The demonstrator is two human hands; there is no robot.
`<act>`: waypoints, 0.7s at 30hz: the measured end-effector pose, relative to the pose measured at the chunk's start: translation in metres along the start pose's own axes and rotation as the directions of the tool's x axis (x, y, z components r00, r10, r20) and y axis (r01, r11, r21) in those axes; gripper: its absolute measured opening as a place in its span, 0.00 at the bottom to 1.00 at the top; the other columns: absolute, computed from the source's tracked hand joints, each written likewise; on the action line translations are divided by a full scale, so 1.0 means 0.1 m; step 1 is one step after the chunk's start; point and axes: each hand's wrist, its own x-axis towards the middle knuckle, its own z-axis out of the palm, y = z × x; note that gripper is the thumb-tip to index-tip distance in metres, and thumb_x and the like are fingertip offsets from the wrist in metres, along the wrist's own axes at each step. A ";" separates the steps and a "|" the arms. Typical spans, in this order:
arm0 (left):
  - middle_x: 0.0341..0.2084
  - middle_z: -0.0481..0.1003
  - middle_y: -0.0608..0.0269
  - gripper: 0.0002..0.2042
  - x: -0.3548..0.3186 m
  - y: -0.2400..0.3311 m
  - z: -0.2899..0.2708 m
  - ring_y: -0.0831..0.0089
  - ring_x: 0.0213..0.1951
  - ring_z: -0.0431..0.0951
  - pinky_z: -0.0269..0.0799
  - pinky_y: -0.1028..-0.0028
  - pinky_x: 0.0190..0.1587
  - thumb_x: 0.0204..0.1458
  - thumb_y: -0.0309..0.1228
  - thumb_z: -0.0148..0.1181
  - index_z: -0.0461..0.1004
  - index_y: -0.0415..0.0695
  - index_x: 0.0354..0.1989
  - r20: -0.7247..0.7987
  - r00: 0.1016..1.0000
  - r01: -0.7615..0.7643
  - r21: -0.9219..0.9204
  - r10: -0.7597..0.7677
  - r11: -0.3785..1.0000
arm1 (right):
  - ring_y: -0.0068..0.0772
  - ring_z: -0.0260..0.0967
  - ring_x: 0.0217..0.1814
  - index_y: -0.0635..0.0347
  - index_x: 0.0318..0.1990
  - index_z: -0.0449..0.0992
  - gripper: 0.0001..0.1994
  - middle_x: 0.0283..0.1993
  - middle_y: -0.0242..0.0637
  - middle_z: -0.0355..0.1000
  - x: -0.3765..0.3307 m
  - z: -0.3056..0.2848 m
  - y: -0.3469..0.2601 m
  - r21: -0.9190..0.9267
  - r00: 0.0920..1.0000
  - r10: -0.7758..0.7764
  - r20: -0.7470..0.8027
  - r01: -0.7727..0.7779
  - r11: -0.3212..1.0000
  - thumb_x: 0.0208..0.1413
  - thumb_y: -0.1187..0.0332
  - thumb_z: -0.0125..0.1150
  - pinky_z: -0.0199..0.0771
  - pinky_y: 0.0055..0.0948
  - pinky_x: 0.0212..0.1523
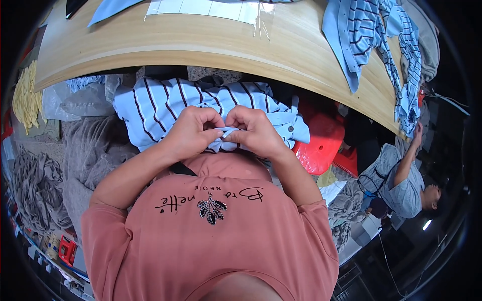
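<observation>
A light blue shirt with dark stripes point(155, 108) lies bunched across my lap, just below the table edge. My left hand point(195, 128) pinches a small fold of its light blue cloth between thumb and fingers. Close beside it, my right hand point(252, 131) pinches the same bit of cloth, the two thumbs almost meeting. A dark button point(290, 129) shows on the part of the shirt to the right of my right hand. The fingertips cover most of the fold between them.
A wooden table point(201, 50) curves ahead, with more striped shirts point(364, 35) at its right and a white sheet point(206, 10) at the back. Red stools point(321, 143) stand at right. Grey cloth heaps point(37, 188) lie at left. Another person point(401, 175) works at far right.
</observation>
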 end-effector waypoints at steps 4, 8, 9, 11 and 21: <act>0.17 0.72 0.60 0.02 0.00 -0.09 -0.01 0.77 0.22 0.70 0.65 0.77 0.25 0.39 0.19 0.55 0.72 0.35 0.24 -0.084 0.992 -0.076 0.144 0.089 0.987 | 0.20 0.61 0.25 0.66 0.28 0.70 0.04 0.23 0.33 0.65 0.01 0.01 -0.01 -0.260 0.998 0.013 0.066 0.004 0.966 0.43 0.77 0.58 0.62 0.23 0.25; 0.18 0.72 0.56 0.03 0.02 -0.03 0.03 0.70 0.22 0.71 0.65 0.73 0.26 0.37 0.19 0.55 0.71 0.35 0.23 -0.098 0.980 -0.144 0.241 0.171 0.960 | 0.27 0.63 0.23 0.66 0.29 0.70 0.05 0.23 0.39 0.67 -0.07 0.08 0.07 -0.319 0.984 -0.167 -0.060 0.140 0.937 0.43 0.76 0.58 0.63 0.26 0.25; 0.18 0.71 0.54 0.03 0.03 0.02 0.04 0.67 0.23 0.71 0.65 0.72 0.26 0.37 0.19 0.55 0.71 0.35 0.23 -0.098 0.979 -0.144 0.282 0.178 0.949 | 0.30 0.63 0.22 0.66 0.29 0.70 0.05 0.23 0.41 0.67 -0.09 0.10 0.10 -0.303 0.971 -0.201 -0.126 0.155 0.940 0.42 0.76 0.58 0.63 0.27 0.24; 0.18 0.71 0.52 0.03 0.04 0.06 0.06 0.63 0.23 0.71 0.66 0.70 0.27 0.36 0.19 0.54 0.70 0.35 0.22 -0.099 0.979 -0.137 0.323 0.177 0.936 | 0.34 0.64 0.22 0.66 0.28 0.70 0.05 0.24 0.42 0.67 -0.13 0.14 0.11 -0.385 0.940 -0.292 -0.177 0.206 0.899 0.42 0.77 0.58 0.63 0.28 0.24; 0.21 0.68 0.53 0.06 0.18 -0.12 0.20 0.56 0.23 0.70 0.66 0.66 0.25 0.37 0.14 0.51 0.66 0.37 0.24 -0.043 0.761 -0.427 0.717 0.647 0.551 | 0.45 0.64 0.21 0.65 0.27 0.68 0.08 0.23 0.44 0.64 -0.10 0.24 0.17 -0.650 0.722 -0.645 -0.249 0.369 0.664 0.35 0.81 0.55 0.63 0.34 0.20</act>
